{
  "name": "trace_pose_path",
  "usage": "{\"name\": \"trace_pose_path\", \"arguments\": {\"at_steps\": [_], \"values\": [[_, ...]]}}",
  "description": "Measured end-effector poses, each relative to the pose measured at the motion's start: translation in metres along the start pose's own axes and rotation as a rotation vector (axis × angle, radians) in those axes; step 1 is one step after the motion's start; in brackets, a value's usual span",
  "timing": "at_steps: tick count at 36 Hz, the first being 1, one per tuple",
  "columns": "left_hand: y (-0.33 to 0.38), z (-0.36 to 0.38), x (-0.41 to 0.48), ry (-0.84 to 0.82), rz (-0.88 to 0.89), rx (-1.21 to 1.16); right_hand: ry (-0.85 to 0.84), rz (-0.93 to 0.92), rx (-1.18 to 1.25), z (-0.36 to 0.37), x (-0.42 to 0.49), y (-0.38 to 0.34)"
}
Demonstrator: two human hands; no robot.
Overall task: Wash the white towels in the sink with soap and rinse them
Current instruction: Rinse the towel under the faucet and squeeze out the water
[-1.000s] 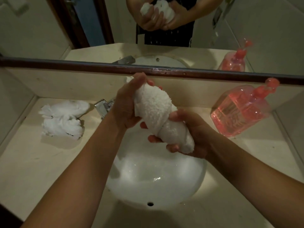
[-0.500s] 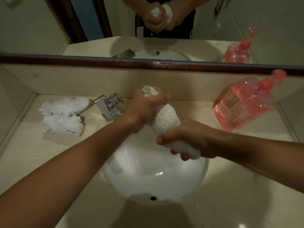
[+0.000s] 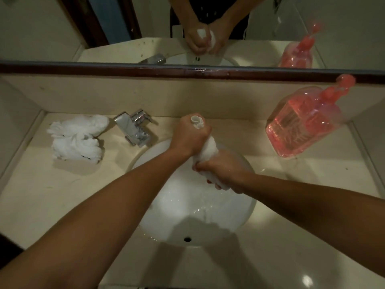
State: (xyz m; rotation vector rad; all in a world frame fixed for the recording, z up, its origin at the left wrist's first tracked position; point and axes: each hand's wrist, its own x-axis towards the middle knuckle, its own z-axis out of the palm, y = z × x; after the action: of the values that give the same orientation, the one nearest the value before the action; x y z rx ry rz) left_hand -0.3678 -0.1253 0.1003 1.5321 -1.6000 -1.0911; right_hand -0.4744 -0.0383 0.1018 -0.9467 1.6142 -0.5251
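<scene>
- Spanning the whole lower view, a beige counter (image 3: 41, 201) carries everything; its back edge meets a low beige upstand under a dark-framed mirror (image 3: 250, 28).
- The mirror shows the person's two hands, the faucet, the basin's rim and the soap bottle in reflection.
- A round white sink (image 3: 162, 215) is set into the counter's middle, nearer the front edge, with a small dark overflow hole at its near wall and wet glints on its floor.
- Both bare forearms reach in from the front edge, the left from the near-left corner, the right from the right edge.
- A clear bottle (image 3: 302, 126) of pink soap stands toward the back-right corner, well apart from the sink, its pink pump head pointing up and right.
- Crumpled white towels (image 3: 77, 138) lie in a heap near the back-left corner, just beside the faucet.
- A chrome faucet (image 3: 133, 128) sits at the back edge, left of the sink, its spout angled toward the basin.
- One rolled towel (image 3: 209, 150) is held above the sink's back part, slanting from upper left to lower right, twisted tight between the two hands.
- The left hand (image 3: 188, 137) is clenched round the towel's upper end; a small white tip sticks out above the fist.
- The right hand (image 3: 223, 170) is clenched round the lower end, fingers (image 3: 200, 166) curled over the cloth, a bit of towel showing below the palm.
- Thin streams of water fall from the lower end into the basin.
</scene>
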Motion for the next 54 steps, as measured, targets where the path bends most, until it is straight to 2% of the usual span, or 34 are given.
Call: {"name": "trace_pose_path", "arguments": {"at_steps": [4, 7, 15, 19, 23, 29, 31, 34, 37, 41, 43, 46, 49, 51, 54], "values": [[0.011, 0.001, -0.003, 0.049, 0.000, -0.006, 0.002, -0.050, -0.018, -0.012, -0.007, -0.004], [0.026, -0.005, -0.008, 0.079, -0.017, -0.098, -0.068, -0.059, 0.013, -0.027, -0.014, -0.013], [0.075, -0.019, -0.036, 0.023, -0.109, -0.331, -0.197, -0.192, -0.082, -0.074, -0.042, -0.028], [0.086, -0.015, -0.054, 0.131, -0.233, -0.434, -0.096, -0.321, -0.212, -0.091, -0.059, -0.031], [0.092, -0.010, -0.071, 0.187, -0.341, -0.560, -0.041, -0.536, -0.430, -0.096, -0.078, -0.026], [0.103, -0.001, -0.089, 0.255, -0.473, -0.770, 0.208, -0.851, -0.914, -0.095, -0.084, -0.010], [0.108, 0.000, -0.091, 0.283, -0.494, -0.815, 0.247, -0.885, -0.980, -0.094, -0.084, -0.010], [0.114, -0.001, -0.092, 0.341, -0.513, -0.829, 0.294, -0.832, -0.984, -0.087, -0.084, -0.013], [0.119, -0.004, -0.091, 0.405, -0.520, -0.848, 0.436, -0.975, -0.924, -0.080, -0.075, -0.013], [0.112, -0.014, -0.085, 0.407, -0.509, -0.835, 0.374, -0.935, -0.880, -0.075, -0.064, -0.023], [0.107, -0.025, -0.079, 0.290, -0.500, -0.808, 0.314, -0.886, -0.852, -0.071, -0.065, -0.032], [0.101, -0.049, -0.072, 0.030, -0.422, -0.756, 0.168, -0.719, -0.672, -0.068, -0.070, -0.053], [0.079, -0.077, -0.058, -0.033, -0.298, -0.739, 0.007, -0.469, -0.322, -0.067, -0.071, -0.074], [0.063, -0.092, -0.047, -0.077, -0.195, -0.818, -0.129, -0.340, -0.017, -0.061, -0.067, -0.081], [0.051, -0.106, -0.029, -0.259, -0.079, -0.962, -0.347, -0.312, 0.335, -0.036, -0.061, -0.089]]}}
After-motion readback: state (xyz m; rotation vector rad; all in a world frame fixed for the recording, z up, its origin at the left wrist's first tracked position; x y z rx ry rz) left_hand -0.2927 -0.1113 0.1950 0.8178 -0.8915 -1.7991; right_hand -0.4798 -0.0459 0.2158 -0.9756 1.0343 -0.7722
